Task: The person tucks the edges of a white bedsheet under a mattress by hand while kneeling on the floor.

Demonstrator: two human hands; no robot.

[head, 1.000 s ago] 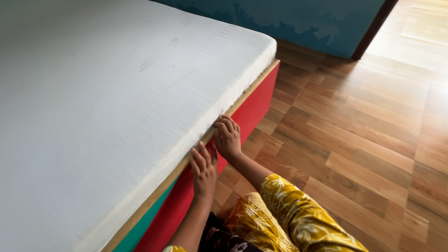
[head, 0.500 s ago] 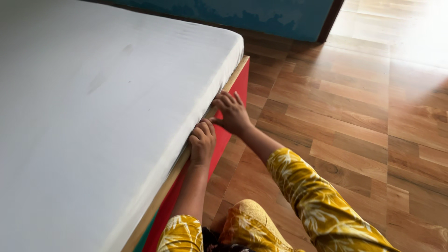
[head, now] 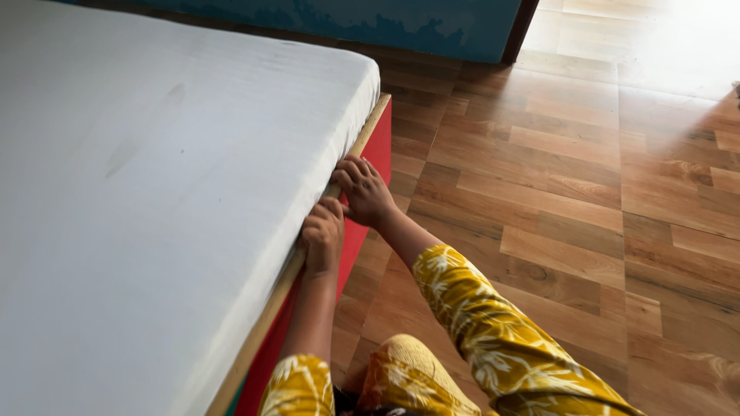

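— Both hands at the bed's side?

— Yes. The left hand [head: 322, 235] curls its fingers in under the edge of the white mattress [head: 154, 200], gripping where it meets the wooden board [head: 362, 137].

— And the other?

— The right hand [head: 364, 191] sits just beyond, touching it, fingers bent onto the same edge above the red bed frame [head: 381, 146]. Wooden floor [head: 555, 200] lies alongside.

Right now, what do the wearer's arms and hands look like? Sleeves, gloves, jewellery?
Both hands are bare: no gloves, and no rings or watch that I can make out on the left hand or the right hand. Forearms are uncovered. Each arm has a mustard-yellow sleeve with a pale leaf print, the left sleeve ending near the elbow, the right sleeve loose and creased.
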